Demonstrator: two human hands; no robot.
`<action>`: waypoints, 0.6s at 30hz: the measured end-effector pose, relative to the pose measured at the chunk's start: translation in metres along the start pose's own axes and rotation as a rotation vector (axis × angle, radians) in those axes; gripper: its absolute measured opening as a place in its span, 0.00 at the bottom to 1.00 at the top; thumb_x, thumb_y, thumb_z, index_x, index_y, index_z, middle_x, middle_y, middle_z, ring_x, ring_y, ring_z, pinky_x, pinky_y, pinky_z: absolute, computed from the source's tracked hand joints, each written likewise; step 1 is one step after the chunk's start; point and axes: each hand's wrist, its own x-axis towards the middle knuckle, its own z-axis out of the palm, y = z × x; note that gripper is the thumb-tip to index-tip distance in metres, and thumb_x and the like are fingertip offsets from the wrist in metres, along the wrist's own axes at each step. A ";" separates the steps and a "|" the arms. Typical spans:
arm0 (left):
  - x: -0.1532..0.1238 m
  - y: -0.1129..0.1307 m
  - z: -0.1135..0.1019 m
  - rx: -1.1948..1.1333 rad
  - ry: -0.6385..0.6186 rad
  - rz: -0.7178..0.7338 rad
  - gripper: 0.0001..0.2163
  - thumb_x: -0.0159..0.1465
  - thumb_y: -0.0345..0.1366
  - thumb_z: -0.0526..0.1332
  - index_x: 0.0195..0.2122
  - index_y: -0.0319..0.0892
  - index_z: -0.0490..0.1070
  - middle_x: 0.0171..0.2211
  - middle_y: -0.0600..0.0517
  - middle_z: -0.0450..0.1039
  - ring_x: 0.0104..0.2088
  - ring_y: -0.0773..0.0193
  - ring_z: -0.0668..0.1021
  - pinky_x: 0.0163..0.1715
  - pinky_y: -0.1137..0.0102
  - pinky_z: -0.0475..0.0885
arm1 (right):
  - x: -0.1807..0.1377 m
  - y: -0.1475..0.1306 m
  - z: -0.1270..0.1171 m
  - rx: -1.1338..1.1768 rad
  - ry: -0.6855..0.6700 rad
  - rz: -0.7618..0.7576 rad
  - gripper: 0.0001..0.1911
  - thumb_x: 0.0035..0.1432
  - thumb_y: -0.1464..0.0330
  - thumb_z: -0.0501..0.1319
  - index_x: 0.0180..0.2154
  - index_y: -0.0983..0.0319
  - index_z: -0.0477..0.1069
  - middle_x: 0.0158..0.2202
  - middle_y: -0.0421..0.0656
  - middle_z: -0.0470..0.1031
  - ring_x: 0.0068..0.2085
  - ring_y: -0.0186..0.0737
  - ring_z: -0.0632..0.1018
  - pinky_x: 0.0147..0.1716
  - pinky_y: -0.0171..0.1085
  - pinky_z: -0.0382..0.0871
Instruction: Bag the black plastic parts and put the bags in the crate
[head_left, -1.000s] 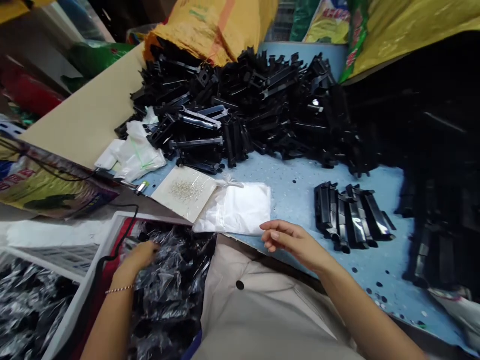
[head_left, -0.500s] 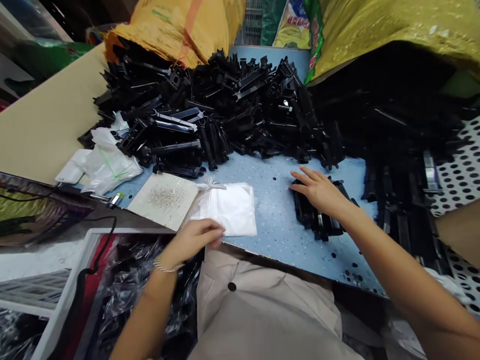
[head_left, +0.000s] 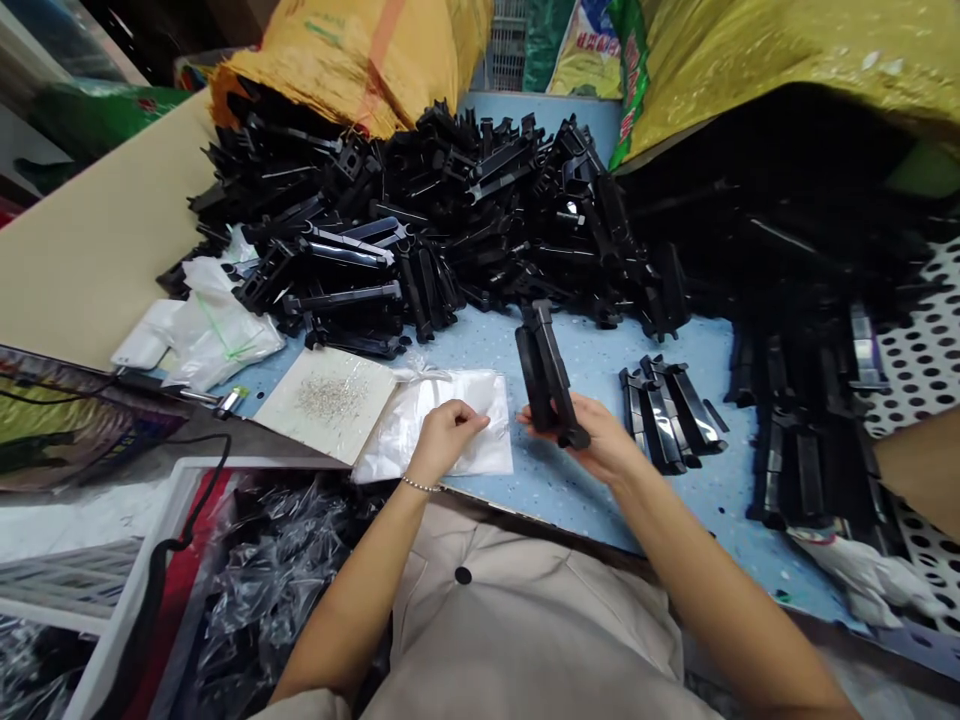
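Note:
My right hand [head_left: 600, 440] is closed around a pair of long black plastic parts [head_left: 546, 370], held tilted above the blue tabletop. My left hand [head_left: 448, 435] has its thumb and fingertips pinched together over a stack of clear plastic bags [head_left: 491, 450]; it appears to grip the edge of the top bag. To the right of my right hand, several similar black parts [head_left: 667, 415] lie side by side on the table. Left of the bags is a white board [head_left: 300, 430] sprinkled with tiny metallic pieces [head_left: 334, 397].
A large heap of black parts [head_left: 450, 230] spills across the back from an orange sack [head_left: 360, 60] and a yellow sack [head_left: 787, 60]. More parts lie at right beside a perforated white surface [head_left: 922, 350]. Crumpled plastic [head_left: 225, 330] sits left; a crate [head_left: 180, 480] with bagged parts stands below.
My right hand has lifted the black plastic parts off the table and brought them left. My left hand has moved right and up onto the bags and closed in a pinch.

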 end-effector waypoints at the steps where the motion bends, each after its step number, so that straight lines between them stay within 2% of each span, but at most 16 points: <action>1: 0.000 0.000 0.000 -0.040 -0.014 -0.003 0.09 0.57 0.40 0.63 0.25 0.40 0.72 0.24 0.54 0.71 0.27 0.66 0.73 0.29 0.72 0.65 | 0.004 0.007 0.011 0.135 -0.003 0.019 0.17 0.54 0.57 0.67 0.38 0.64 0.76 0.38 0.48 0.80 0.43 0.46 0.80 0.45 0.44 0.74; 4: -0.002 0.001 -0.001 -0.059 -0.024 -0.006 0.07 0.55 0.37 0.64 0.25 0.40 0.72 0.25 0.54 0.72 0.27 0.66 0.72 0.29 0.71 0.65 | 0.015 0.019 0.032 0.365 -0.005 0.062 0.15 0.52 0.59 0.69 0.35 0.64 0.76 0.37 0.49 0.81 0.43 0.47 0.80 0.48 0.46 0.75; 8: -0.004 0.002 0.000 -0.006 0.049 -0.056 0.14 0.50 0.39 0.69 0.19 0.42 0.63 0.20 0.58 0.65 0.23 0.68 0.68 0.26 0.72 0.61 | 0.020 0.018 0.036 0.401 0.037 0.061 0.12 0.52 0.62 0.70 0.33 0.64 0.76 0.35 0.48 0.81 0.42 0.47 0.80 0.49 0.49 0.75; 11: -0.003 0.003 0.004 0.095 0.065 -0.058 0.17 0.49 0.38 0.70 0.18 0.42 0.60 0.19 0.59 0.62 0.23 0.69 0.66 0.26 0.72 0.59 | 0.023 0.014 0.036 0.434 0.011 0.047 0.12 0.52 0.62 0.69 0.34 0.63 0.76 0.35 0.47 0.81 0.42 0.46 0.80 0.50 0.51 0.74; 14: -0.003 0.005 0.005 0.122 0.047 -0.025 0.11 0.52 0.35 0.67 0.19 0.42 0.64 0.21 0.57 0.65 0.25 0.67 0.68 0.28 0.71 0.60 | 0.029 0.015 0.039 0.422 -0.009 0.043 0.11 0.52 0.62 0.69 0.33 0.62 0.75 0.34 0.45 0.80 0.43 0.45 0.80 0.48 0.51 0.75; 18: -0.003 0.003 0.000 0.048 0.012 0.004 0.06 0.56 0.32 0.62 0.22 0.41 0.71 0.25 0.54 0.71 0.29 0.65 0.73 0.33 0.70 0.65 | 0.033 0.020 0.038 0.383 0.072 0.030 0.10 0.51 0.63 0.70 0.31 0.62 0.74 0.32 0.44 0.80 0.41 0.43 0.80 0.46 0.48 0.76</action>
